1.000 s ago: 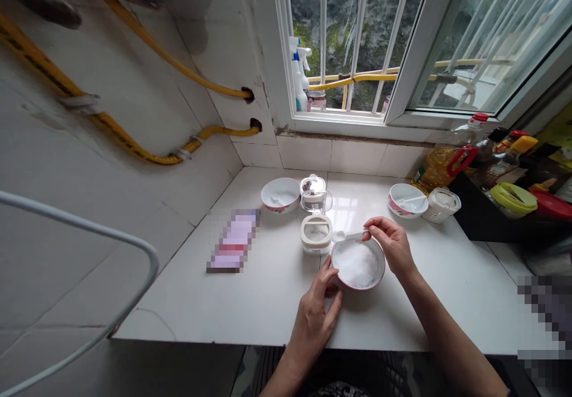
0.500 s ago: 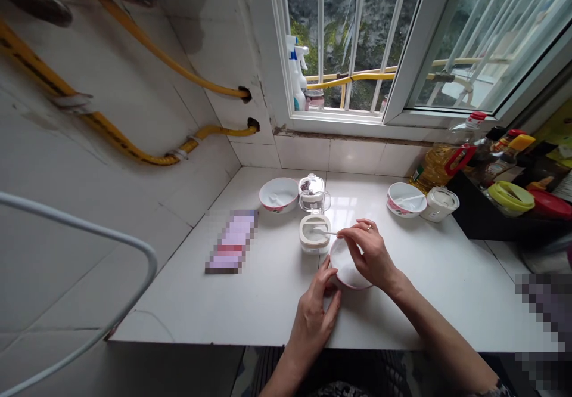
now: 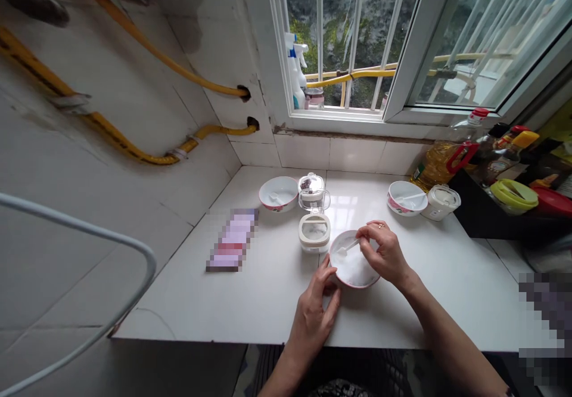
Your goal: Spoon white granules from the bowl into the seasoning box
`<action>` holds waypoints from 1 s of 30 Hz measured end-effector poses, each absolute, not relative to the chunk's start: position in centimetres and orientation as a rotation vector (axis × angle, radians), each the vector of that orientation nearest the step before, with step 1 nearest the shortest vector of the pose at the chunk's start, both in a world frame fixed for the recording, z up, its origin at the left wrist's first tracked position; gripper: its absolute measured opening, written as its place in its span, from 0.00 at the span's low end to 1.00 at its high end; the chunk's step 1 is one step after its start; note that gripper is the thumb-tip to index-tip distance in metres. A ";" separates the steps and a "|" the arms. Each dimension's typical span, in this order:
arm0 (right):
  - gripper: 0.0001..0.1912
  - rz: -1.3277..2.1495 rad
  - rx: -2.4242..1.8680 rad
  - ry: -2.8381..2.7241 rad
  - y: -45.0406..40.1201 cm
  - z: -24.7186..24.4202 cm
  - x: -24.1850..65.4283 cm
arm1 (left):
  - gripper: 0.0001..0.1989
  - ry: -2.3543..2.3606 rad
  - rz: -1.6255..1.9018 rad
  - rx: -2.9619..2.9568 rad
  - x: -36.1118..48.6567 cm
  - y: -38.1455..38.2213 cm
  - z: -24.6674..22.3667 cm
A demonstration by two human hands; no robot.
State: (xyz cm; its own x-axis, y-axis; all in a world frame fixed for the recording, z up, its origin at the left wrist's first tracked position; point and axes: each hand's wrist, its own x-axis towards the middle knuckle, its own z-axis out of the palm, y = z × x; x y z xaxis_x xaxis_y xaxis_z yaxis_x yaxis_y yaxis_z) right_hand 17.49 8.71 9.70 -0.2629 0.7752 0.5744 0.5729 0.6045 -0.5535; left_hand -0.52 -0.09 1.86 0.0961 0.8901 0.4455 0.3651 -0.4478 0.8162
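Note:
Pinched in my right hand (image 3: 383,253) is a small white spoon (image 3: 351,246), its tip down in a white bowl (image 3: 357,287) with a pink rim. White grains (image 3: 355,264) cover the bowl's bottom. Against the bowl's left side, my left hand (image 3: 316,307) grips the edge with its fingertips. Just left of the bowl stands a clear seasoning jar (image 3: 314,243) with a cream rim, its transparent lid (image 3: 315,201) flipped up, and some white contents inside.
Behind are a second bowl (image 3: 279,195) with a spoon and a lidded jar (image 3: 311,183). Further right sit a third bowl (image 3: 406,199), a white jar (image 3: 441,202), an oil bottle (image 3: 440,152) and a black rack (image 3: 469,206). A blurred purple object (image 3: 232,241) lies left.
My right hand has moved the spoon right, out of the open jar and into the bowl. My left hand has stayed at the bowl's side.

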 end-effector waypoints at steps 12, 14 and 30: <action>0.08 0.756 -1.275 -1.655 8.8 10.3 17.8 | 0.18 1.219 1.347 1.838 -0.4 -0.1 1.8; 0.07 0.844 -1.274 -1.582 8.9 10.5 17.9 | 0.18 1.219 1.336 1.834 -0.4 -0.1 1.8; 0.06 1.050 -1.174 -1.312 9.7 10.2 18.0 | 0.19 1.196 1.370 1.851 -0.3 0.1 1.7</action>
